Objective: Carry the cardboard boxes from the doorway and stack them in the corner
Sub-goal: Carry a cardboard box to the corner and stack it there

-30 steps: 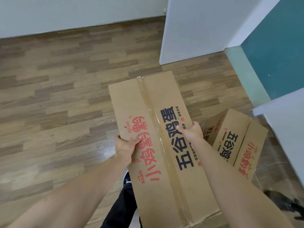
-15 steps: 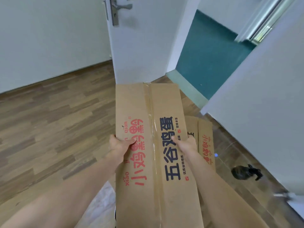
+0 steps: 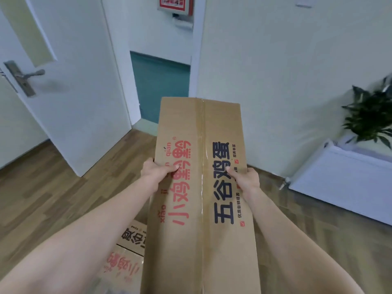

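I hold one long cardboard box [image 3: 201,187] out in front of me, lifted clear of the floor, its far end pointing toward the open doorway [image 3: 161,85]. My left hand [image 3: 156,172] grips its left edge, thumb laid on the top face and the other fingers hidden round the side. My right hand [image 3: 246,179] grips the right edge the same way, thumb pressed on top near the black print. The box is shut, a strip of clear tape [image 3: 202,166] running down the middle seam, so I cannot tell what is inside it.

On the left half of the lid, red characters read 小鸡勤勤, with small pinyin "xiǎo" and "qián" legible beside them. On the right half, large black characters read 五谷鸡蛋, with a line of smaller print alongside that is too small to read.

A second cardboard box [image 3: 125,257] lies on the wood floor [image 3: 53,198] below and left of the one I carry, partly hidden by my left forearm; it bears the same red and black lettering, blurred. That makes two boxes in view.

A white door [image 3: 70,81] with a metal lever handle [image 3: 25,76] stands open on the left. One potted plant [image 3: 369,115] sits on a white cabinet [image 3: 343,179] at right. A red-framed sign [image 3: 175,4] hangs on the far wall, its writing unreadable.
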